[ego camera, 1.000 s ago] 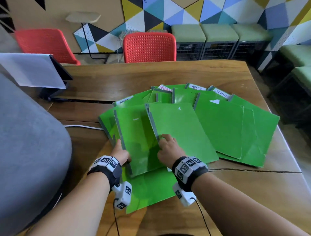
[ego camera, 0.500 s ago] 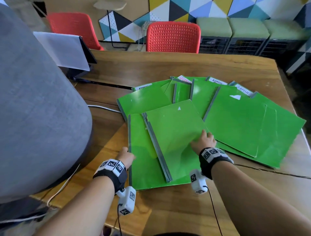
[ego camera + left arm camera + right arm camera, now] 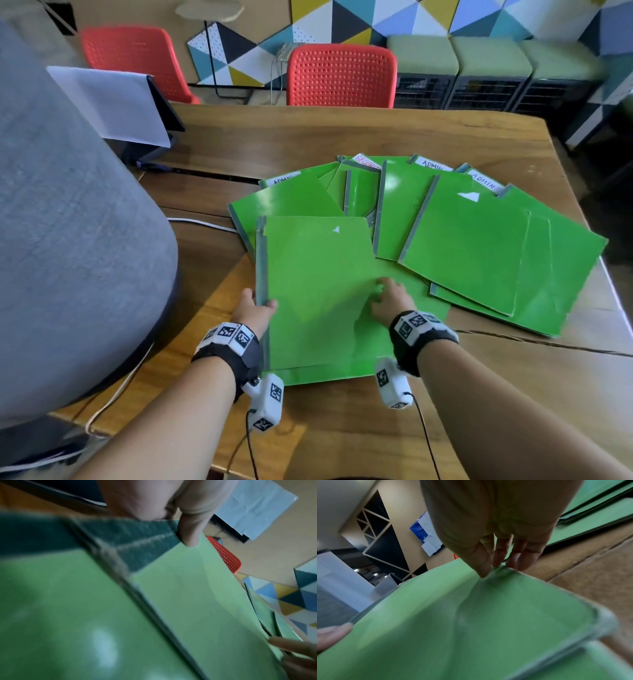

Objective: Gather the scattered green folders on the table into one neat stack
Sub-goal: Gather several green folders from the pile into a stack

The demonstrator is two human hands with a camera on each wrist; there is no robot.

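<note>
Wooden table (image 3: 308,137) in a room with a wall of coloured triangles (image 3: 342,20); two red chairs (image 3: 340,77) stand beyond the table's far edge. Green folders (image 3: 462,236) lie fanned and overlapping on the table. The nearest folder (image 3: 318,291) rests atop another at the table's near side. The left hand (image 3: 255,310) pinches its grey spine edge; the right hand (image 3: 390,299) pinches its right edge, thumb on top.
</note>
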